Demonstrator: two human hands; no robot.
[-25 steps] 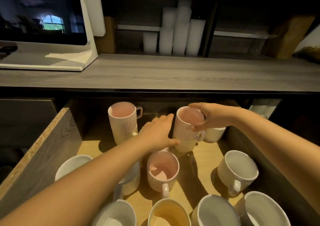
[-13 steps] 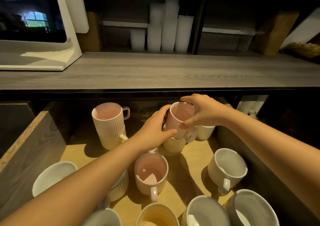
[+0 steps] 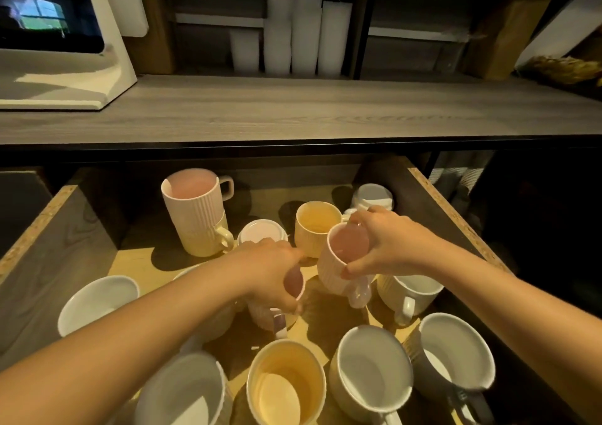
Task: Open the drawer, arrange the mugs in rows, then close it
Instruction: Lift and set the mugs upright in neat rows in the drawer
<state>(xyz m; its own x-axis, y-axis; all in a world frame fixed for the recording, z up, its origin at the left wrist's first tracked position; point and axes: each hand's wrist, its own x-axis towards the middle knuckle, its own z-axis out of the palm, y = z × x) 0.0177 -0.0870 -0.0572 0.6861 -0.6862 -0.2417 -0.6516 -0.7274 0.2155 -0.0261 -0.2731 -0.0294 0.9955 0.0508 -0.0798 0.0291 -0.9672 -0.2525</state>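
Both hands work inside the open drawer (image 3: pixel 55 245), each clamped on its own mug. The left hand (image 3: pixel 270 274) curls over the rim of a pink mug (image 3: pixel 294 283) at the drawer's middle. Just beside it, the right hand (image 3: pixel 387 242) pinches the rim of a second pink mug (image 3: pixel 335 268), tilted, in front of a yellow mug (image 3: pixel 314 225).

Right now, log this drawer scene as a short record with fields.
drawer: open, mugs not in rows
right hand: grips ribbed pink mug at the rim, tilted
left hand: grips second pink mug from above
back left: stack, pink mug on yellow one
back middle: yellow mug, upright
front: white mugs and a yellow one, unsorted
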